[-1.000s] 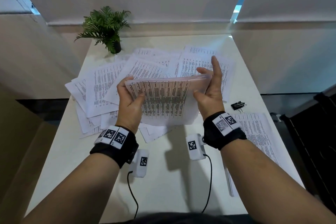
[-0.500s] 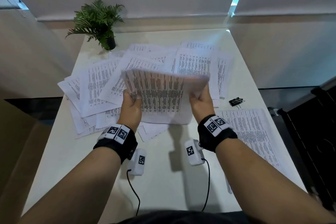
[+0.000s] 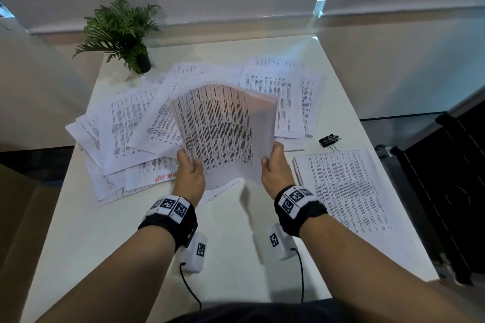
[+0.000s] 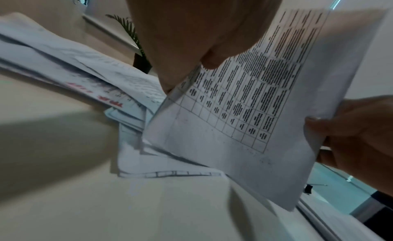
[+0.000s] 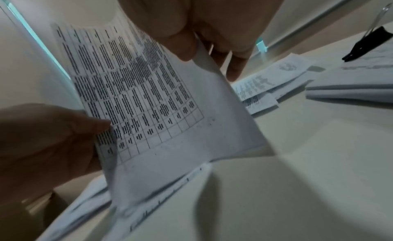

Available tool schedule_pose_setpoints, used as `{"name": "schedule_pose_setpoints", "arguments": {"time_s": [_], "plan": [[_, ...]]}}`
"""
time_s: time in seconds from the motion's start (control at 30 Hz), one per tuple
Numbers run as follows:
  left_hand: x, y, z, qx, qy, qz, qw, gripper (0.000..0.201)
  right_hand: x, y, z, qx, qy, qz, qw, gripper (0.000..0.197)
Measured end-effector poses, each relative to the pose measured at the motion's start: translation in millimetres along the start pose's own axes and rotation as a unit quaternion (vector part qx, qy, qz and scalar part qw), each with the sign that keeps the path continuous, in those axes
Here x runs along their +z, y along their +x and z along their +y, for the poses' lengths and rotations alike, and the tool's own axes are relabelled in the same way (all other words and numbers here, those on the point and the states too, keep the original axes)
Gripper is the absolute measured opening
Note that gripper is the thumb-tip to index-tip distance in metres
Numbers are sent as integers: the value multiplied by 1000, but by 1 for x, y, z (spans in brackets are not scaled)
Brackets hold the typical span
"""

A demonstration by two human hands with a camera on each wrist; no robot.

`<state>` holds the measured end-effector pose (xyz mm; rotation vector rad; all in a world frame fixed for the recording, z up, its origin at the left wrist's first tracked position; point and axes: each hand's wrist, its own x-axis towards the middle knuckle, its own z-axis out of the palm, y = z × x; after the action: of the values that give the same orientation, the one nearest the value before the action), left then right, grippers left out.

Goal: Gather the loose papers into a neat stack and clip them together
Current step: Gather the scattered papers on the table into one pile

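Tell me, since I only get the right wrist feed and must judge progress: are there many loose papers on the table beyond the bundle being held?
Observer: Yes. The head view shows loose papers fanned across the far left part of the table, behind and beside the held bundle.
Operator: Is anything standing near them that could get knocked?
Observer: A potted plant stands at the far left corner, just beyond the sheets.
Operator: Does any sheet look different from the rest?
Observer: One sheet with red print lies on the table just left of the left hand.
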<state>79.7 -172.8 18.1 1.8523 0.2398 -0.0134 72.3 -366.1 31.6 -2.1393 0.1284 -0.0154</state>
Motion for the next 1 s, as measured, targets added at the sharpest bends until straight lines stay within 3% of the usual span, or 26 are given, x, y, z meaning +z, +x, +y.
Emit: {"name": "schedule_pose_setpoints", "arguments": {"time_s": [0.13, 0.3, 0.47, 0.63, 0.8, 1.0], "plan": [[24, -7, 33, -18, -17, -3, 1000, 43, -31, 15, 3, 38, 26, 98, 994, 25], [79, -16, 36, -71, 65, -153, 983, 40, -94, 8, 47, 149, -24, 179, 972, 22], [131, -45, 26, -107, 132, -322, 931, 13, -148, -38, 106, 223, -111, 156, 956, 53], [172, -70, 20, -158, 149, -423, 880, 17, -177, -72, 145, 291, -182, 105, 933, 62], [199, -82, 11, -178, 166, -411, 879, 8, -186, -76, 171, 322, -171, 82, 927, 69], [206, -74, 3, -243, 116, -355, 895, 29, -188, -66, 179, 319, -221, 76, 918, 62]]}}
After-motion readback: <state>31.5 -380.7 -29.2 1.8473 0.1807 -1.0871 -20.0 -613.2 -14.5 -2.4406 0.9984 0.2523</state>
